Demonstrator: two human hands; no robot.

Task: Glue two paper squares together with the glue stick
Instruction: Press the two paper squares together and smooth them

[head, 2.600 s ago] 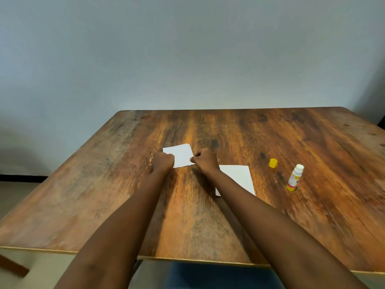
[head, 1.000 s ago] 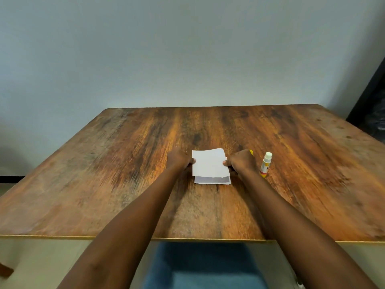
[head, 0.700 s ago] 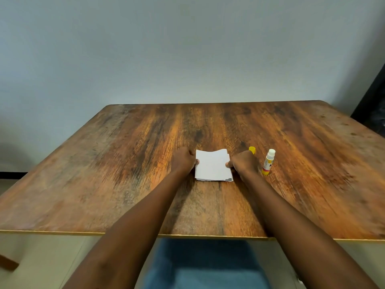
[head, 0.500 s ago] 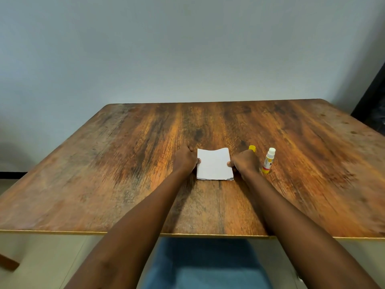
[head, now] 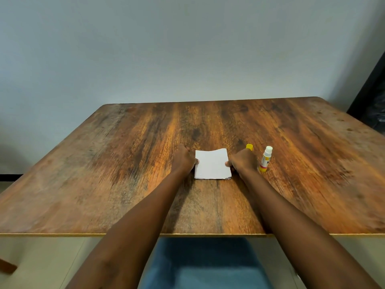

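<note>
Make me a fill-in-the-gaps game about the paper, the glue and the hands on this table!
1. The loose cap behind the right hand is coloured ____.
2. The glue stick is not lying down; it stands ____.
3. The left hand and the right hand pinch opposite edges of the paper, which is coloured ____.
Missing words: yellow; upright; white.

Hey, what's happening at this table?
A person is holding a white paper square on the wooden table, the left hand pinching its left edge and the right hand its right edge. A glue stick stands uncapped just right of the right hand, its yellow cap sitting beyond that hand.
</note>
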